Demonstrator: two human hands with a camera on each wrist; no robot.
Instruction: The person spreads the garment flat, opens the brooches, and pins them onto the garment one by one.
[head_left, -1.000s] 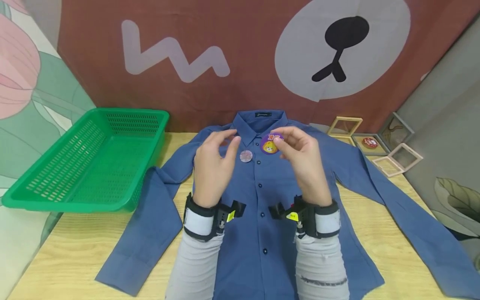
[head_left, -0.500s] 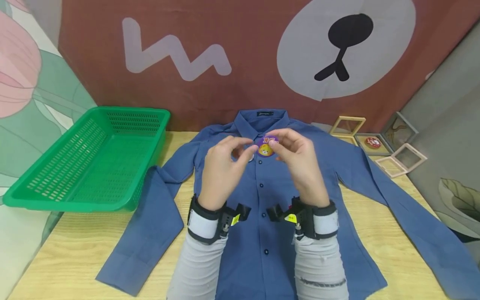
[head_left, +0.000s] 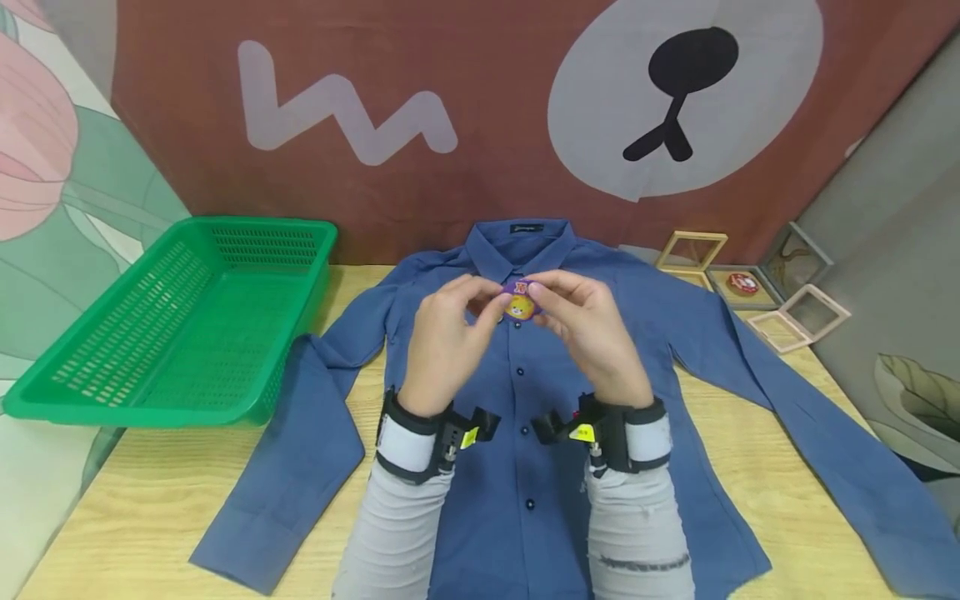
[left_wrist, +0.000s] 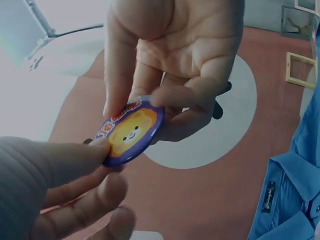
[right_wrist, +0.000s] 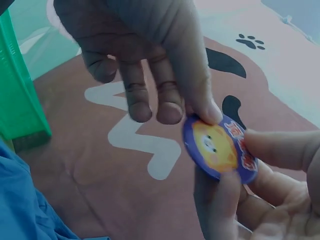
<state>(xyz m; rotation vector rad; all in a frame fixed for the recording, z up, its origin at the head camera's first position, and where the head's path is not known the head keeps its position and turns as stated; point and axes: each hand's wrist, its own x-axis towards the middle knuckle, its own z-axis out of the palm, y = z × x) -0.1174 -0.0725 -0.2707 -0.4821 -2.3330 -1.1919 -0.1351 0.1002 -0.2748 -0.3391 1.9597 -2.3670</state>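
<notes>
Both hands pinch a round purple badge (head_left: 519, 307) with an orange animal face and lettering, above the collar area of a blue button-up shirt (head_left: 487, 500). My left hand (head_left: 446, 342) grips its left edge between thumb and finger; in the left wrist view the left thumb (left_wrist: 75, 157) lies on the rim. From the other side my right hand (head_left: 596, 333) holds it, thumb over the lettering. The badge is tilted, its printed face toward me; its back is hidden. Behind the left fingers, a small pinkish round badge on the shirt is almost wholly covered.
A green plastic basket (head_left: 172, 415) stands on the left of the wooden table (head_left: 135, 500). At the back right are several small open display cases, among them a pale one (head_left: 813, 317); a red badge (head_left: 742, 283) lies in another. A printed cloth (head_left: 510, 175) hangs behind.
The left hand has moved right and now pinches the purple badge too. The right hand has brought the badge slightly left and down. The small pinkish badge has become covered.
</notes>
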